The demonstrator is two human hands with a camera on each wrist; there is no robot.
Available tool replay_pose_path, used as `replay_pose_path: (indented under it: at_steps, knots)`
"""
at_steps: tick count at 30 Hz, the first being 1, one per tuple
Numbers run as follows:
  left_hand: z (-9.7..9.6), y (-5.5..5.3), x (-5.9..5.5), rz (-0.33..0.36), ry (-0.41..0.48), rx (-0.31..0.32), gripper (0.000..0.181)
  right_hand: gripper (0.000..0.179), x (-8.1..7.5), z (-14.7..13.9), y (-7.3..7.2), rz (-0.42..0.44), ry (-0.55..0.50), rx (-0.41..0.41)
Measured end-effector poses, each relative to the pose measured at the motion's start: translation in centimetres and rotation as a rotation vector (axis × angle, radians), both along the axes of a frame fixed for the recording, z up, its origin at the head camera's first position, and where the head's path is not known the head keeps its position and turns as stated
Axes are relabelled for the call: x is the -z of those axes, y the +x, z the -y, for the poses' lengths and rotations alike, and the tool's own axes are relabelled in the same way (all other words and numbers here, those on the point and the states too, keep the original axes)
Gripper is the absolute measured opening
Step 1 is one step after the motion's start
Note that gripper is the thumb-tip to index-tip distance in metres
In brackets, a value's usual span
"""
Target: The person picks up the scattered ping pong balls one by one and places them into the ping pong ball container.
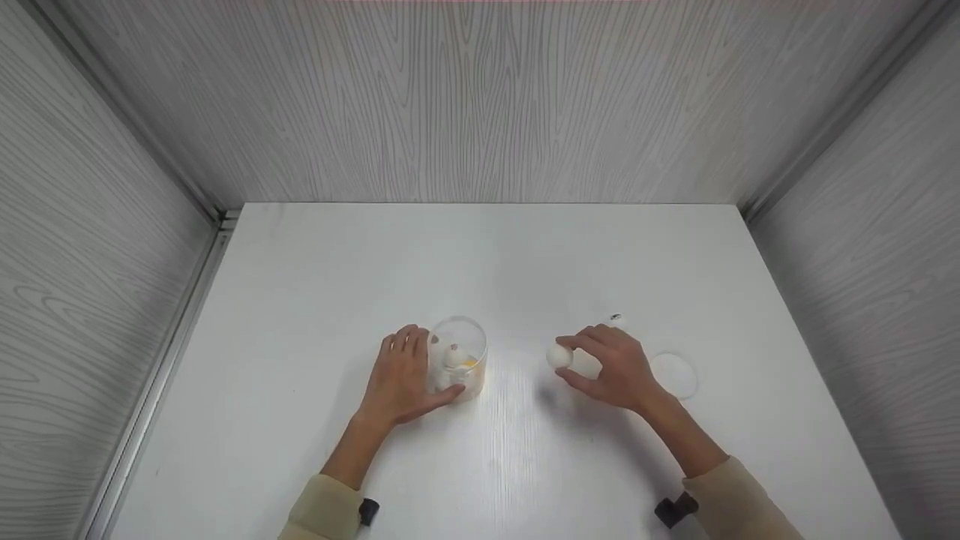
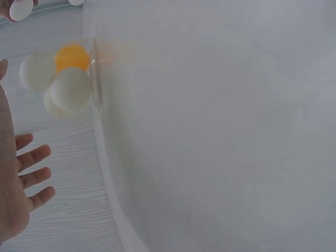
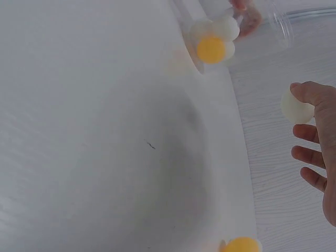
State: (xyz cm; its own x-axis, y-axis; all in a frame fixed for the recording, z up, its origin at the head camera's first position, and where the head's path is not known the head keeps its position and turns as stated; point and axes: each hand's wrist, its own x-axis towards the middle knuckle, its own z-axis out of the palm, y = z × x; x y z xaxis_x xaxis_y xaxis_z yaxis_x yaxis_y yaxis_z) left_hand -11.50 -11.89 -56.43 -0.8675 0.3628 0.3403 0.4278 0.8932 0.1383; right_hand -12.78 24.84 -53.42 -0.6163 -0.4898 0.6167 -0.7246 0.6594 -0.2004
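Observation:
A clear cylindrical jar (image 1: 477,375) stands upright on the white table, with several white ping-pong balls (image 2: 71,88) and an orange ping-pong ball (image 2: 72,56) inside. My left hand (image 1: 401,379) holds the jar from its left side, thumb across the near wall and fingers spread along the far left. To the right of the jar, my right hand (image 1: 619,371) pinches a white ping-pong ball (image 1: 559,356) between thumb and index finger, above the table. The other right fingers are spread apart in the right wrist view.
Just beyond my right hand lies a white ball with a dark mark (image 1: 616,319). An orange ball (image 3: 242,244) shows at the bottom of the right wrist view. Right of that hand is a clear round lid (image 1: 673,375). Grey wood-grain panels (image 1: 480,105) enclose the table's back and sides.

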Motion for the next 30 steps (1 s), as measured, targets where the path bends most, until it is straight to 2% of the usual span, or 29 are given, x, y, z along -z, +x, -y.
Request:
replay_pose_path:
  at_steps: [5,21,30]
  knots:
    - [0.1,0.0,0.1,-0.009,0.019,0.011,0.085,0.042,-0.6,0.6,-0.1,0.004,-0.015,-0.021]
    - [0.2,0.0,0.1,-0.013,0.000,0.009,0.086,0.041,-1.8,2.2,-0.7,0.007,-0.067,-0.078]
    - [0.1,0.0,0.0,-0.008,-0.001,0.010,0.087,0.041,-2.8,3.4,-1.0,0.001,-0.059,-0.108]
